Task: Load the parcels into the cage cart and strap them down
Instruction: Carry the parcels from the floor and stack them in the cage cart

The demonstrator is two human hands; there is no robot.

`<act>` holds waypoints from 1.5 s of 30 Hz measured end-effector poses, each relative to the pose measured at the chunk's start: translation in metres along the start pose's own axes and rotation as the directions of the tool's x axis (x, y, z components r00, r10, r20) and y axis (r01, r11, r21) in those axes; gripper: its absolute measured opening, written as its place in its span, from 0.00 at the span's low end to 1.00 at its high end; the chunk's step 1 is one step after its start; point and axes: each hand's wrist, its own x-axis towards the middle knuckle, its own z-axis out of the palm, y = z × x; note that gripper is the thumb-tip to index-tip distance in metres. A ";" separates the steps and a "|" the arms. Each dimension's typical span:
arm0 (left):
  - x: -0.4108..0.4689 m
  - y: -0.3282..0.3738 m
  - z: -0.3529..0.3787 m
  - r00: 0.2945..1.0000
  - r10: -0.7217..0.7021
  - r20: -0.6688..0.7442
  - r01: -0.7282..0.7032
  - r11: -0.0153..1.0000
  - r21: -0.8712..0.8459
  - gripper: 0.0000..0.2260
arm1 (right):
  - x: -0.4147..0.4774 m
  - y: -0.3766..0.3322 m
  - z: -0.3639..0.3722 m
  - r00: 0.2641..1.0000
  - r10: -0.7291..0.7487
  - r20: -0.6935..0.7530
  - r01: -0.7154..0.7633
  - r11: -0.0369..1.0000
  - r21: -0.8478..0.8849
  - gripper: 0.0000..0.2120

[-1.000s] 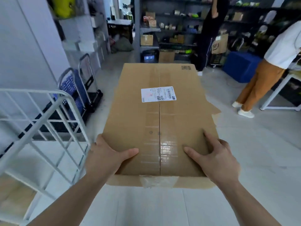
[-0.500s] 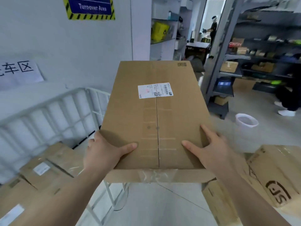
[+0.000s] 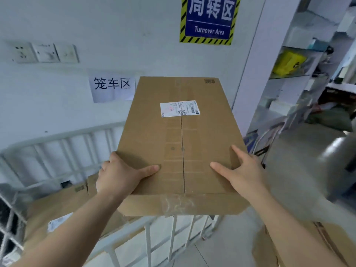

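"Turnover Area" on wall sign (image 3: 209,20)

The carried box (image 3: 179,143) hides both hands' fingers beneath it

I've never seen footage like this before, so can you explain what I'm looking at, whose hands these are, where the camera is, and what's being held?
There is no machine here. The camera sits on a person's head and looks forward and down, so the two bare arms reaching out from the bottom belong to the wearer. The left hand and right hand grip the near end of a long cardboard parcel, thumbs on top. It carries a white shipping label and clear tape along its seam. Below and behind it stands a white metal cage cart, with other cardboard boxes already inside. On the wall hangs a blue sign reading "Turnover Area". Shelves stand on the right.
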 end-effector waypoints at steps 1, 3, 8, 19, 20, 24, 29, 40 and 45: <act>0.007 0.004 0.004 0.999 -0.029 -0.018 0.029 1.000 0.001 0.52 | 0.018 -0.002 0.003 0.999 -0.023 0.024 0.024 1.000 -0.020 0.50; 0.019 0.010 0.011 0.995 -0.091 -0.050 0.091 0.996 -0.002 0.51 | 0.051 -0.008 0.012 0.995 -0.070 0.071 0.074 0.996 -0.055 0.49; 0.052 0.012 0.032 0.968 -0.231 -0.101 0.231 0.973 -0.007 0.51 | 0.118 -0.020 0.046 0.968 -0.152 0.198 0.170 0.982 -0.082 0.47; 0.166 -0.004 0.088 0.911 -0.408 -0.052 0.409 0.912 0.008 0.54 | 0.235 -0.025 0.157 0.908 -0.134 0.397 0.193 0.975 -0.113 0.46; 0.178 -0.006 0.095 0.906 -0.421 -0.042 0.422 0.907 0.015 0.54 | 0.245 -0.023 0.168 0.905 -0.116 0.409 0.179 0.977 -0.118 0.46; 0.218 -0.013 0.126 0.882 -0.472 0.003 0.471 0.880 0.067 0.55 | 0.279 -0.009 0.208 0.877 -0.041 0.479 0.117 0.985 -0.130 0.48; 0.256 -0.026 0.176 0.836 -0.547 0.045 0.538 0.833 0.126 0.56 | 0.317 0.017 0.252 0.844 0.031 0.536 0.097 0.973 -0.209 0.49; 0.328 -0.079 0.330 0.713 -0.698 0.060 0.686 0.713 0.146 0.59 | 0.418 0.101 0.383 0.756 0.073 0.650 0.178 0.933 -0.312 0.49; 0.351 -0.110 0.398 0.665 -0.743 0.079 0.731 0.668 0.136 0.59 | 0.449 0.146 0.441 0.722 0.088 0.687 0.197 0.925 -0.325 0.47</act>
